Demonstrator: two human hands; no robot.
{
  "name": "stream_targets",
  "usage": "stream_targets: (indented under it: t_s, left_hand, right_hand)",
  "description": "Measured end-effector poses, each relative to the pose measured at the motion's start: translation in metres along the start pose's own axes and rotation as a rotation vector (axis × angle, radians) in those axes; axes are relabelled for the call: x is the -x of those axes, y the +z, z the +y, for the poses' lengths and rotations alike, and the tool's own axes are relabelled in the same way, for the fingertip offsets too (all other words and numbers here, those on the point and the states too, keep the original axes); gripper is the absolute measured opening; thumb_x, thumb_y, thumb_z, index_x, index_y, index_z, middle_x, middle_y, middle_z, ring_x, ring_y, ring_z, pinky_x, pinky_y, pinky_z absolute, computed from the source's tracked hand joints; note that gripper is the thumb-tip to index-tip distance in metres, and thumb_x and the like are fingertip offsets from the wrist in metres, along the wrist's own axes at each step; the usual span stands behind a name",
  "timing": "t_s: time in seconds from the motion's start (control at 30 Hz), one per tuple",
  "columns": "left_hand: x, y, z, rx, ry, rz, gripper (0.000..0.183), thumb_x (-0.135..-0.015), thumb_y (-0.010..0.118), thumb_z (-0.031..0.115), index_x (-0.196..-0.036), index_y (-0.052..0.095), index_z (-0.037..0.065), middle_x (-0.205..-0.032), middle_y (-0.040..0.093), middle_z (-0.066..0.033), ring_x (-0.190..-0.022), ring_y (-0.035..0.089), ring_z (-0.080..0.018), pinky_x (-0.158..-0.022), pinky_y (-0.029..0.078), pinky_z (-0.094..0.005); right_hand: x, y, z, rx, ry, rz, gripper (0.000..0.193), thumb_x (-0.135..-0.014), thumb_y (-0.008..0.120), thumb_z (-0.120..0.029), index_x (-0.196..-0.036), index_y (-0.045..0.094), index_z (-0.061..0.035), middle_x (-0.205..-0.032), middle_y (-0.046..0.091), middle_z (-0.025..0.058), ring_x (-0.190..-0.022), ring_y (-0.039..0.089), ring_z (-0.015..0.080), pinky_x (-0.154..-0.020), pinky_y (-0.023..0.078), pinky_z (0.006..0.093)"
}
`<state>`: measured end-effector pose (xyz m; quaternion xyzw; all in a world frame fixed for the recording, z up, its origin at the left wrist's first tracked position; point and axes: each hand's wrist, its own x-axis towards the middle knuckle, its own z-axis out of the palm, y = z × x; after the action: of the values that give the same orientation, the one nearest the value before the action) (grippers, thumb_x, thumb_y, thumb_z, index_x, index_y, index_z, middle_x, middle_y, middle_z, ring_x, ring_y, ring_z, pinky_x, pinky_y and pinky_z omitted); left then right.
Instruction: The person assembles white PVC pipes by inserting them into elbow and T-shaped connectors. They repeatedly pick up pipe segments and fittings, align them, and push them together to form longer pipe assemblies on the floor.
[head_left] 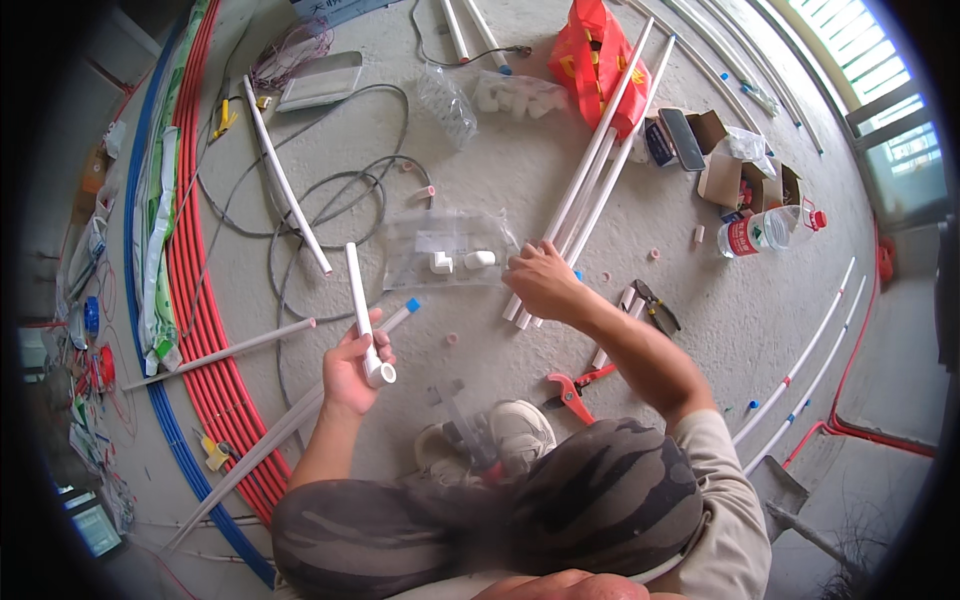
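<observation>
My left hand (pixel 352 368) is closed around a short white plastic pipe (pixel 358 285) with a white elbow fitting (pixel 380 374) on its lower end. The pipe points up and away from me. My right hand (pixel 545 282) reaches over a bundle of white pipes (pixel 592 185), its fingers curled together at the right edge of a clear plastic bag (pixel 405 240). What those fingers pinch is hidden. Inside the bag lie two white fittings, an angular elbow (pixel 441 263) and a rounder one (pixel 481 259).
Red pipe cutters (pixel 572 396) and pliers (pixel 657 308) lie right of my shoes (pixel 522 428). Behind are a red bag (pixel 590 60), a phone (pixel 682 140), open cartons (pixel 725 178) and a large bottle (pixel 765 233). Grey cable (pixel 395 130) loops across the floor. Red tubes (pixel 200 290) run along the left.
</observation>
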<state>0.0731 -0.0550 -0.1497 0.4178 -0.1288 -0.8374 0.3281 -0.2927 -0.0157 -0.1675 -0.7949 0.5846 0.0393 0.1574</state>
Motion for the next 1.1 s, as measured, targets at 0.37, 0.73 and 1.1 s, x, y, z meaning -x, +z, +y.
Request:
stream_targets:
  t_s: [0.37,0.73,1.1]
  left_hand:
    - [0.037,0.0,0.014,-0.208,-0.056,-0.027,0.017,-0.088,0.072,-0.001,-0.096,0.06,0.007,-0.081,0.067,-0.0142,-0.058,0.061,-0.0186,-0.056,0.052,-0.0312]
    - [0.03,0.068,-0.018,-0.477,0.104,-0.069,0.02,-0.1,0.073,0.014,-0.114,0.064,0.002,-0.117,0.067,-0.0164,-0.093,0.072,-0.026,-0.073,0.065,-0.0381]
    - [0.039,0.062,0.002,-0.4,0.139,-0.115,0.016,-0.092,0.071,0.001,-0.104,0.059,-0.001,-0.091,0.073,-0.0191,-0.068,0.072,-0.0222,-0.061,0.06,-0.0344]
  right_hand:
    - [-0.025,0.032,0.022,0.258,-0.069,-0.23,0.015,-0.091,0.063,-0.017,-0.104,0.072,-0.0156,-0.097,0.071,0.0024,-0.112,0.061,0.024,-0.104,0.036,0.0473]
    - [-0.014,-0.036,-0.015,0.221,-0.317,0.299,0.014,-0.096,0.064,-0.024,-0.109,0.066,-0.0201,-0.108,0.062,0.0005,-0.114,0.058,0.0186,-0.099,0.039,0.0409]
    - [-0.023,-0.069,-0.093,0.231,-0.502,0.581,0.016,-0.089,0.065,-0.026,-0.1,0.056,-0.0191,-0.098,0.056,0.0,-0.104,0.057,0.0173,-0.089,0.038,0.0364]
